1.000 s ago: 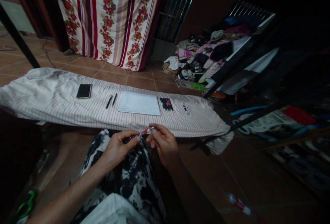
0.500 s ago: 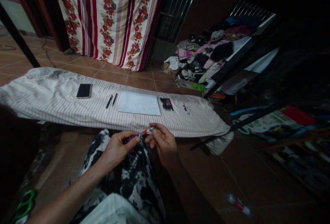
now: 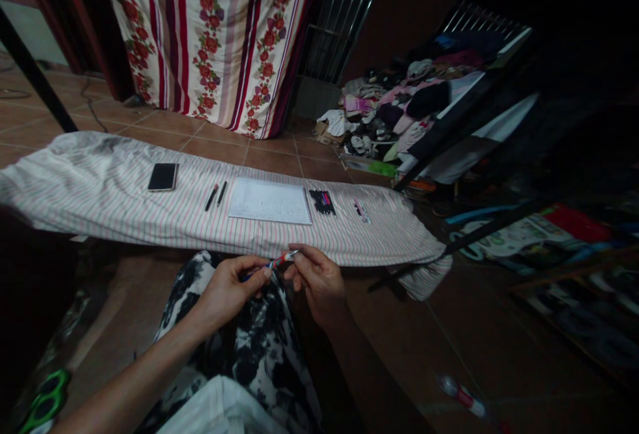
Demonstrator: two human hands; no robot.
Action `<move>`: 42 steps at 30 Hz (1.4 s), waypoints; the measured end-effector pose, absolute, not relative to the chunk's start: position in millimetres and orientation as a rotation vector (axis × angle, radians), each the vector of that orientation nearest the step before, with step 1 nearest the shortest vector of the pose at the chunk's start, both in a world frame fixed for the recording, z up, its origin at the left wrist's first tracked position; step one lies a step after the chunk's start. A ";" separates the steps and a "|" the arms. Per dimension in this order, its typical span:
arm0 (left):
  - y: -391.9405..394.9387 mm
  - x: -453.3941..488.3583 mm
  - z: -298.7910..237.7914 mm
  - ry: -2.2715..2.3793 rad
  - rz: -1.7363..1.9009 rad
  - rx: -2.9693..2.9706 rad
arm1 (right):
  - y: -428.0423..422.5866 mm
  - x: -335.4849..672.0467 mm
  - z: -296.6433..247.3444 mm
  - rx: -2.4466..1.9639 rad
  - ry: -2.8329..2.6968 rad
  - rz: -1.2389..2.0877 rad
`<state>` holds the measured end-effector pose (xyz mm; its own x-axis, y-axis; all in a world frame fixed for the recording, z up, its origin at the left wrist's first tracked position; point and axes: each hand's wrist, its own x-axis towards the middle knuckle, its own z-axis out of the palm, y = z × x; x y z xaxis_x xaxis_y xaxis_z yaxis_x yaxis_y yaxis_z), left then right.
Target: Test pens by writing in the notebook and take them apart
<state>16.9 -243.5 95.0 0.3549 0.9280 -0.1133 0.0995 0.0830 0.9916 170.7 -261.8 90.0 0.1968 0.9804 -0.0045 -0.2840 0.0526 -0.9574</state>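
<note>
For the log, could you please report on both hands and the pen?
Left hand and right hand pinch the pen, one end each, above the lap. Notebook beyond on striped cloth. Nothing blocks the hands.

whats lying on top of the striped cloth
A phone, two pens, a notebook, a bunch of markers and another pen. Whatever the cloth covers is hidden.

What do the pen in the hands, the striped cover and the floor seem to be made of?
The pen, held by the left hand and right hand: probably plastic, glossy, red and blue with a pale tip. The striped cover: woven fabric, matte; it wrinkles and drapes over the edge. The floor: likely clay or ceramic tiles, faintly shiny, with grout lines.
</note>
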 end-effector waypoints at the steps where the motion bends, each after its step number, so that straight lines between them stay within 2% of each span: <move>1: -243.6 16.7 94.8 1.031 0.817 1.348 | -262.0 170.8 89.8 -1.069 -0.868 1.175; 42: -244.6 17.3 92.6 1.074 0.838 1.524 | -259.1 173.9 85.3 -1.076 -0.897 1.137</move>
